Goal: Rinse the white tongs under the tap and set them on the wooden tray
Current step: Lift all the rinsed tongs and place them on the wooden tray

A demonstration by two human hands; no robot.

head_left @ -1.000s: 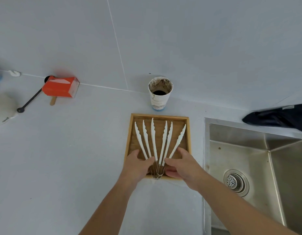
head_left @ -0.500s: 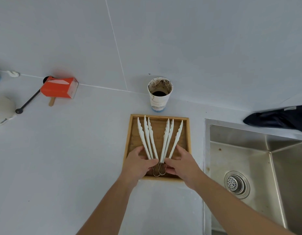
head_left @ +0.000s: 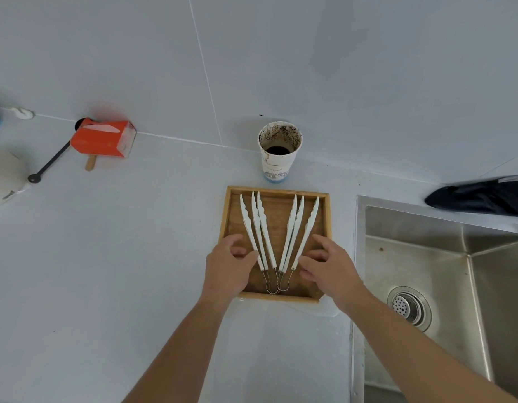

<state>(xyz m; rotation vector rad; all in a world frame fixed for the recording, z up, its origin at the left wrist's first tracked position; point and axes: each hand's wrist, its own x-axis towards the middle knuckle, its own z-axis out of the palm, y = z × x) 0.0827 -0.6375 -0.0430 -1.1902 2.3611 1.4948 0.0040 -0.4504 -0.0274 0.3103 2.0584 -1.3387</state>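
Note:
Several white tongs (head_left: 276, 234) with scalloped tips and wire loop ends lie in a V-shaped fan inside the wooden tray (head_left: 326, 216) on the counter. My left hand (head_left: 227, 267) hovers over the tray's left side with fingers apart, its fingertips close to the leftmost tong. My right hand (head_left: 332, 266) is over the tray's right side, fingers spread, just beside the rightmost tong. Neither hand holds anything.
A stained paper cup (head_left: 279, 151) stands behind the tray. The steel sink (head_left: 443, 274) with its drain (head_left: 409, 308) lies to the right, a dark cloth (head_left: 481, 197) at its back corner. An orange box (head_left: 103, 139) and a black-handled utensil (head_left: 50, 162) sit far left.
The tongs went from a wide fan to two tighter bundles. Both hands have let go and drawn apart to the sides of the tray.

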